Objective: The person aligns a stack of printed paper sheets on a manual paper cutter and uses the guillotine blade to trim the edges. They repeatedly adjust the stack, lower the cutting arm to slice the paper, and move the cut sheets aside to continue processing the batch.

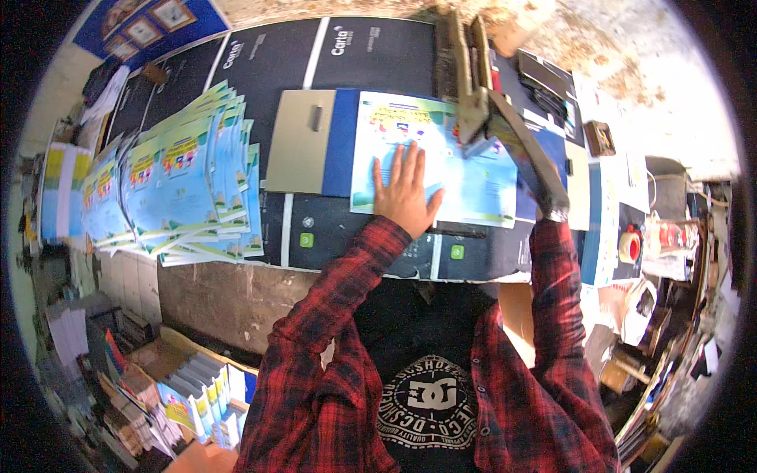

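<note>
A long worktable with a black top (386, 67), crossed by white stripes (317, 51), carries two loosely fanned stacks of light-blue printed sheets (177, 181) at its left end. Near the middle lies a blue board (339, 150) with a beige panel (298, 158) at its left, partly overlapped by a printed light-blue sheet (481, 197), and a lever-operated metal press (473, 87) stands at the sheet's far right. Toward the right end are a small dark box (599, 139), more flat papers (603, 213) and a red-and-cream tape roll (629, 246).
</note>
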